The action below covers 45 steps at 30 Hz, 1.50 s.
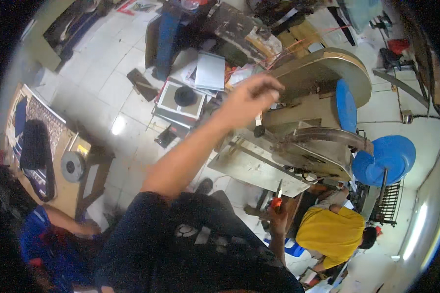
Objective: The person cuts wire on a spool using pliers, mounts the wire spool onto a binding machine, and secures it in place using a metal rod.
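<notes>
My left hand (252,99) is raised at the end of my outstretched left arm, in front of a large machine (298,117) with a rounded beige housing. Its fingers are loosely curved, a gap shows by the thumb, and I see nothing in it. Close beneath that hand is a dark knob (259,131). Lower right, my right hand (277,222) is closed around a red-handled tool (276,201) with a narrow, pointed metal blade directed upward. Its exact kind is too small to tell. Just above the tool lies the machine's pale metal table (256,168).
A person in a yellow shirt (330,234) bends at the right; another in blue (54,244) sits lower left beside a wooden table (66,161). Blue discs (384,158) are on the machine's right side. Boxes and papers (210,71) clutter the tiled floor (102,78).
</notes>
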{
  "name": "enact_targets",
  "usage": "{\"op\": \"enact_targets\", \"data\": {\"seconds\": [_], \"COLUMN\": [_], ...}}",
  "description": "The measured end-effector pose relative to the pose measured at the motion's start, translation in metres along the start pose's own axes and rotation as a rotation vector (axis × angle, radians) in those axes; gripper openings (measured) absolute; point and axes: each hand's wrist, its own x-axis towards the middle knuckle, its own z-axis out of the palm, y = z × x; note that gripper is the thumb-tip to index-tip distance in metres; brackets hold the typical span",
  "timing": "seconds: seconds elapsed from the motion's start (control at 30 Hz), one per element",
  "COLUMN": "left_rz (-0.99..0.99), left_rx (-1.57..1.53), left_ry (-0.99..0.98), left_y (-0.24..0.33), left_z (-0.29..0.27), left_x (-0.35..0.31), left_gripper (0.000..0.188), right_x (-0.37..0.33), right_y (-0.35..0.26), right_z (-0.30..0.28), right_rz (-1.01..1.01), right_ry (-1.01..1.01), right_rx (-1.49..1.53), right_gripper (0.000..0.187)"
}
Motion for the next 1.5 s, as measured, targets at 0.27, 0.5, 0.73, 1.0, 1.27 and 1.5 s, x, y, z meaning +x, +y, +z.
{"op": "enact_targets", "data": {"seconds": [0.27, 0.5, 0.73, 1.0, 1.27, 1.5], "left_rz": [0.159, 0.243, 0.243, 0.195, 0.252, 0.35], "left_rx": [0.389, 0.415, 0.529, 0.429, 0.602, 0.753], "left_ry": [-0.032, 0.145, 0.132, 0.043, 0.116, 0.071], "left_y": [-0.037, -0.035, -0.042, -0.02, -0.026, -0.025], "left_z": [0.051, 0.066, 0.046, 0.061, 0.07, 0.06], "left_x": [-0.049, -0.056, -0.041, -0.049, -0.055, -0.047], "left_gripper": [0.024, 0.018, 0.018, 0.021, 0.017, 0.01], "right_x": [0.014, 0.01, 0.011, 0.01, 0.013, 0.02], "right_y": [0.02, 0.001, 0.021, 0.034, 0.065, 0.043], "right_z": [-0.013, 0.001, 0.006, 0.002, -0.008, 0.003], "right_rz": [-0.13, 0.055, 0.007, -0.03, -0.133, 0.012], "right_ry": [-0.087, -0.124, -0.17, -0.11, -0.116, -0.198], "right_rx": [-0.283, -0.324, -0.367, -0.44, -0.487, -0.715], "right_gripper": [0.035, 0.035, 0.031, 0.039, 0.032, 0.034]}}
